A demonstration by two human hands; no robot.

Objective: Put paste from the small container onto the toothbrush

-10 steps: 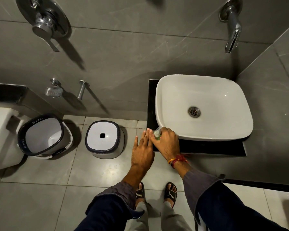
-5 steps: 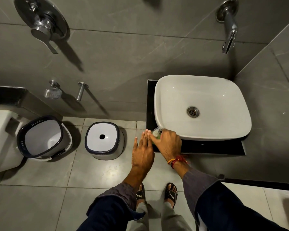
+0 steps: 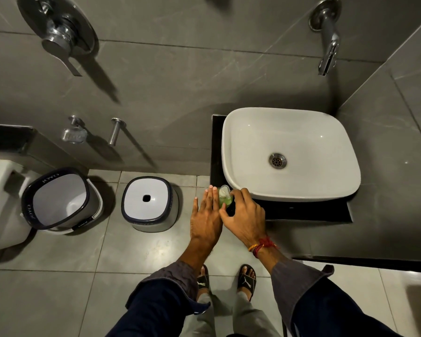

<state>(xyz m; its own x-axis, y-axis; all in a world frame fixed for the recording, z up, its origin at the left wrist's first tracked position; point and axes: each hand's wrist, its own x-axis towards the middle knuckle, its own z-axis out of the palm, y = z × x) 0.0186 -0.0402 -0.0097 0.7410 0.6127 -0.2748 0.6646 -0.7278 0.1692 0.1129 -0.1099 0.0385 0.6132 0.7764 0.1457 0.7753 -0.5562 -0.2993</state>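
Currently, my right hand [image 3: 243,215] grips the small container [image 3: 224,197], a clear bottle with green contents and a pale cap, with the fingers curled around its lower part and the thumb closing on the near side. The container is tilted, cap end pointing away from me, and sits at the front-left corner of the white basin [image 3: 289,152], just beside its rim and above the black counter [image 3: 309,211] that carries the basin. My left hand [image 3: 206,220] is flat, palm down as seen from above, with the four fingers straight and pressed together and the thumb spread out to the left; its fingertips lie right beside the cap, and the inner edge of the hand touches my right hand. I cannot tell whether the left hand holds anything beneath it, and no toothbrush can be made out. A red and yellow thread band [image 3: 263,245] circles the right wrist. On the grey tile floor to the left stand a closed white bin [image 3: 147,203] and an open bucket [image 3: 58,203]. A chrome spout [image 3: 327,45] projects from the wall above the basin.
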